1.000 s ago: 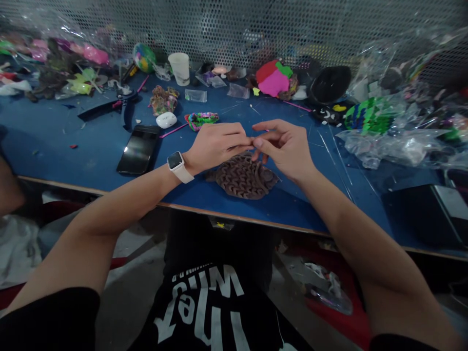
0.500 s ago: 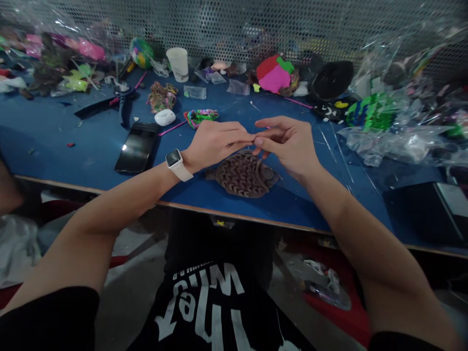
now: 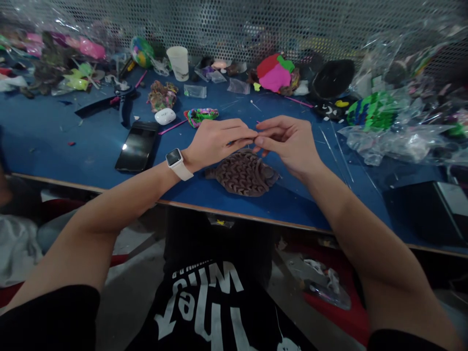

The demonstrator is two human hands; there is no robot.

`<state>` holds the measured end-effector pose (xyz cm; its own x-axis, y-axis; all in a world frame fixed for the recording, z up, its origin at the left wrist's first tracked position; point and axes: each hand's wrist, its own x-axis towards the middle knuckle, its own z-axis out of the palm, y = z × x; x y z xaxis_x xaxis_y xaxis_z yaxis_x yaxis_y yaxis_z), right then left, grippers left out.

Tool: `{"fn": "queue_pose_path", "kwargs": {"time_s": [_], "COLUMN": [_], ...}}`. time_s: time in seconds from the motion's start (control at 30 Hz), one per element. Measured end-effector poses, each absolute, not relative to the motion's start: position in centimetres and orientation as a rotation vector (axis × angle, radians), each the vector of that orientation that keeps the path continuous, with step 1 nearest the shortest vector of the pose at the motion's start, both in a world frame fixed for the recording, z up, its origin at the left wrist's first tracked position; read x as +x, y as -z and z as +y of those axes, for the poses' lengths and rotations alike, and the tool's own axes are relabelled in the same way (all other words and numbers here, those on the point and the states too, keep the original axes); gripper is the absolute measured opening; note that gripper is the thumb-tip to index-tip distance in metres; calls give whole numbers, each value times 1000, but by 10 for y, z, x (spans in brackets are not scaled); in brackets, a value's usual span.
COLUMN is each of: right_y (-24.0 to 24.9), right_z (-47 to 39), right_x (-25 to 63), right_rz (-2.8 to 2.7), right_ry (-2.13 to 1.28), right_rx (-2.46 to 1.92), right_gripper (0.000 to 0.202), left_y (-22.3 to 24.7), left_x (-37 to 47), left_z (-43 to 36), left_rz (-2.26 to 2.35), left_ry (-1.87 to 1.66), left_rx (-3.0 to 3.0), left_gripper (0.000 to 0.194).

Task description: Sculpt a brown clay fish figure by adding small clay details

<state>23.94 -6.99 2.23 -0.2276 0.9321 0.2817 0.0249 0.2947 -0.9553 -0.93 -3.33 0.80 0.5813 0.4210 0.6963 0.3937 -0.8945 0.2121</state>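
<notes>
My left hand (image 3: 222, 140), a watch (image 3: 173, 157) on its wrist, is closed with fingers pressed together and pointing right. Its fingertips meet the thumb and fingertips of my right hand (image 3: 288, 144), which is closed in a pinch. Whatever lies between the fingertips is too small or too hidden to make out. Just below both hands, a brown clay fish (image 3: 244, 175) with rows of raised scales lies flat near the table's front edge. Its upper edge is partly covered by my hands. Behind my left hand lies a multicoloured clay piece (image 3: 201, 116).
A phone (image 3: 137, 147), a white earbud case (image 3: 165, 116) and dark pliers (image 3: 124, 105) are to the left on the blue table (image 3: 66, 151). A paper cup (image 3: 178, 64) stands behind. Plastic bags (image 3: 405, 144) and a dark box (image 3: 426, 212) lie right.
My hands stay together at almost the same place above the fish, with only a slight shift of the fingertips. The fish has not moved.
</notes>
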Motion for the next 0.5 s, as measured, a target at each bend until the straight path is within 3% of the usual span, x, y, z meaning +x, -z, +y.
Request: {"fn": "queue_pose_path", "kwargs": {"time_s": [0.5], "right_y": [-28], "right_z": [-74], "right_x": [237], "right_rz": [-1592], "right_ry": [-1162], "right_rx": [-901], "right_gripper": [53], "left_y": [-14], "left_x": [-9], "left_z": [-39], "left_rz": [769], "left_ry": [-1192], "left_rx": [2739], "left_gripper": [48]}}
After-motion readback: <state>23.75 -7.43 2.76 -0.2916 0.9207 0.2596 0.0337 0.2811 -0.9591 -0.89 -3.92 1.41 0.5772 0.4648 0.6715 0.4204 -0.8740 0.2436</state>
